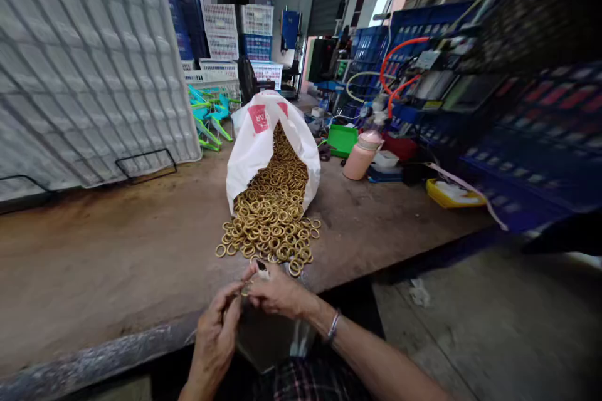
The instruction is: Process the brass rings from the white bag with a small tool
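At the table's front edge, my left hand (217, 329) pinches a small brass ring (245, 290) between thumb and fingertips. My right hand (278, 292) is closed and meets the left at that ring. A small dark-tipped piece with a white part (262, 269) shows at the right forefinger; its kind cannot be made out. Just beyond both hands spreads a heap of brass rings (270, 229). They spill from the mouth of a white sack (244, 163) with red print, lying on its side. A bracelet circles my right wrist.
The brown worktable (117, 263) has a plastic-wrapped front edge. White stacked trays (89, 69) rise at left. A pink bottle (361, 156), a green box (342, 140) and a yellow tray (454, 193) stand right of the sack. Blue crates (531, 138) line the right side.
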A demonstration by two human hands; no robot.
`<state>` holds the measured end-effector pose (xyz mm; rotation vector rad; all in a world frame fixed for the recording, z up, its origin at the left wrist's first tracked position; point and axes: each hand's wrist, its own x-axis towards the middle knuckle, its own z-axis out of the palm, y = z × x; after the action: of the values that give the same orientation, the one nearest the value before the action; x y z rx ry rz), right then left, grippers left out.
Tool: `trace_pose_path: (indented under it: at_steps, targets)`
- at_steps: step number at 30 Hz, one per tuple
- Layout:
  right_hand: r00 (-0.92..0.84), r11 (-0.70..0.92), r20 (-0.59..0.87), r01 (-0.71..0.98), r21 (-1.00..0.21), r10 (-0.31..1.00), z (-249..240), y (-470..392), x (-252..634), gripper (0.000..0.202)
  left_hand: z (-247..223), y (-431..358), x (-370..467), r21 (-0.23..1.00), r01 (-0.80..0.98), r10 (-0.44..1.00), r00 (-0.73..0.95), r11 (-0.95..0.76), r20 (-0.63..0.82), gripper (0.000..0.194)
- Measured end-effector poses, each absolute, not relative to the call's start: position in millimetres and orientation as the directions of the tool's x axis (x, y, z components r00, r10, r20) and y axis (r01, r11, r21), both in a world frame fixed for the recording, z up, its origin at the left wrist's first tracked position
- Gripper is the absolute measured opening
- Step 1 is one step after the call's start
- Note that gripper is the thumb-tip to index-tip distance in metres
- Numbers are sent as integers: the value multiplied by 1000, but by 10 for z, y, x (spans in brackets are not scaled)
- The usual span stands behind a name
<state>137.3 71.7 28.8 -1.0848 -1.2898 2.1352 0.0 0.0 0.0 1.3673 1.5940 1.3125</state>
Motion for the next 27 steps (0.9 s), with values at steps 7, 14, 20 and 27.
trace_pose_path:
  at_steps: [7, 14, 20, 27]
  targets:
    - [-673, -538, -366, -56, -841, 643, 377, 635, 1457, 27, 188, -10, 178, 984, 179, 979, -193, -27, 62, 21]
    - [-542, -16, -128, 206, -978, 831, 325, 590, 1450, 27, 326, -49, 240, 995, 94, 981, -193, 27, -8, 21]
    - [-562, 120, -51, 264, -957, 826, 354, 544, 1501, 32, 363, -123, 271, 979, -52, 969, -139, 199, -204, 26]
    - [-601, 145, -48, 268, -952, 798, 403, 504, 1497, 32, 366, -208, 276, 928, -245, 952, -58, 280, -302, 27]
